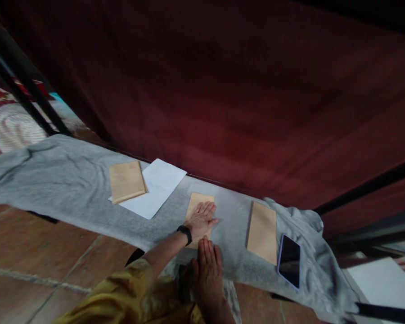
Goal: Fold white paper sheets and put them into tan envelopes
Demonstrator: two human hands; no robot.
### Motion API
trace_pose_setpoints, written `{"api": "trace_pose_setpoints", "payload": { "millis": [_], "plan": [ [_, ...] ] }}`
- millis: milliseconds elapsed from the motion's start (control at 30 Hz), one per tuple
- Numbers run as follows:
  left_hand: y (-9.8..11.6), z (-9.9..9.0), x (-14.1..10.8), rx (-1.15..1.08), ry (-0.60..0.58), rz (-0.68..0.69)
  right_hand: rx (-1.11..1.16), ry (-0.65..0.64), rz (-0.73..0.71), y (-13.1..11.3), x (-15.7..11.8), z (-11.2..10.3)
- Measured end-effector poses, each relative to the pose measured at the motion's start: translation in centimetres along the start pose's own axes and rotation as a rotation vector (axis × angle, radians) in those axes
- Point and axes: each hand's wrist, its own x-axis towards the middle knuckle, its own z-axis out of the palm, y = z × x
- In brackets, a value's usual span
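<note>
A brown paper envelope (pixel 197 198) lies flat on the grey cloth in front of me. My left hand (pixel 201 219), with a dark band at its wrist, rests palm down across it, fingers stretched out and thumb apart. Much of the envelope is hidden beneath that hand. At the envelope's near end, my right hand (pixel 209 272) lies flat with straight fingers, the tips touching or just beside the paper; I cannot tell which. Neither hand grips anything.
Left of my hands, a stack of brown envelopes (pixel 126 180) overlaps a white paper sheet (pixel 160 186). To the right lie more brown envelopes (pixel 262 231) and a phone (pixel 289 261). Grey cloth (pixel 84 193) covers the narrow bench; a dark red curtain (pixel 219 99) hangs behind it.
</note>
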Motion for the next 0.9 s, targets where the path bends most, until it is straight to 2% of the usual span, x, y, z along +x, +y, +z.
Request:
{"api": "trace_pose_setpoints", "payload": {
  "millis": [300, 400, 567, 700, 900],
  "plan": [
    [0.7, -1.2, -6.1, -0.09, -0.057, 0.09, 0.01, -0.146, 0.038, 0.6, -0.7, 0.8],
    [0.8, -1.7, -8.6, -0.129, -0.059, 0.113, 0.015, -0.15, 0.045, 0.7, -0.8, 0.7],
    [0.9, -2.6, -12.0, -0.127, -0.038, 0.193, 0.008, -0.138, -0.021, 1.0, -1.0, 0.6],
    [0.8, -3.4, -13.7, -0.133, -0.026, 0.23, -0.011, -0.174, -0.039, 1.2, -1.2, 0.6],
    [0.1, -3.9, -14.8, -0.17, -0.107, 0.254, -0.01, -0.181, -0.055, 1.4, -1.4, -0.1]
  ]
}}
